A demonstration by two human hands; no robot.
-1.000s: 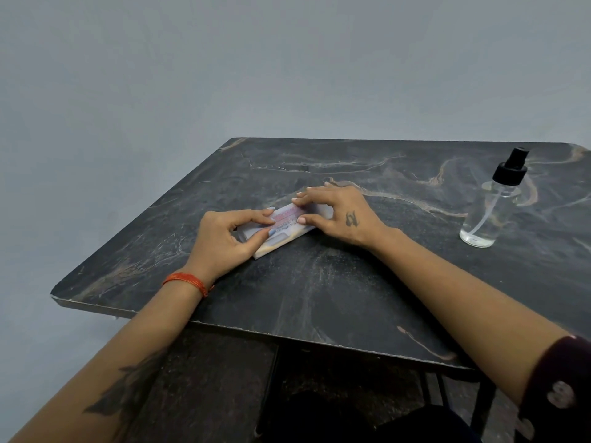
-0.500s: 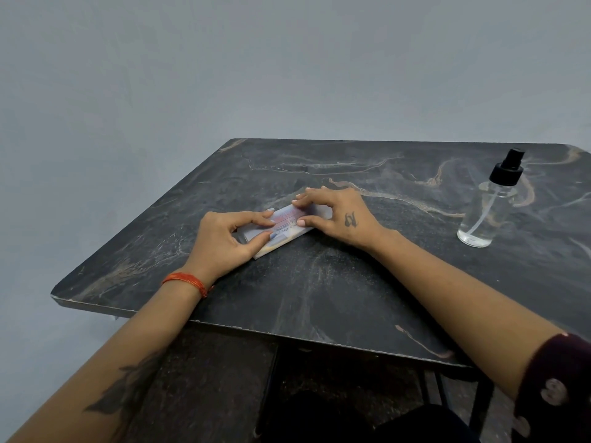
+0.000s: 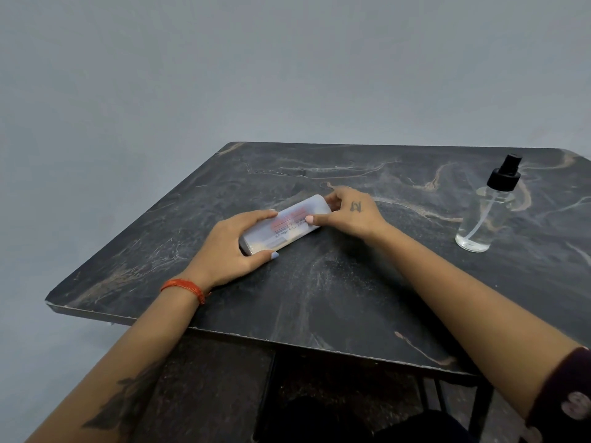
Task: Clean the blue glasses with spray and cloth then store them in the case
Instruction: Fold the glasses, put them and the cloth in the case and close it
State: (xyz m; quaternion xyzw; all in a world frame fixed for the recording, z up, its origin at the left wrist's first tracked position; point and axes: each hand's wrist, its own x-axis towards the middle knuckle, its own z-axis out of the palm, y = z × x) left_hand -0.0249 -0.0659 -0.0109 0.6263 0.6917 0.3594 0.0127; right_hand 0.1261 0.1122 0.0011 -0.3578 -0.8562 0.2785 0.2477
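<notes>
1. A closed, frosted case is seen lying flat on the table, with red print on its lid; it is taken as the landmark here.
2. No glasses and no cloth are seen outside the case. Something pale shows dimly through its near end, but what it is cannot be told.
3. The spray bottle is stood upright, well to the right of the case, and is touched by neither hand.
4. From this layout, cleaning and storing are judged most likely finished, with only the closing or release of the case left; a start before opening cannot be ruled out.
5. The case's near-left end is gripped by the left hand, fingers over the lid and thumb along the near side.
6. The far-right end is pinched by the right hand, thumb on the lid and fingers curled round the end.
</notes>
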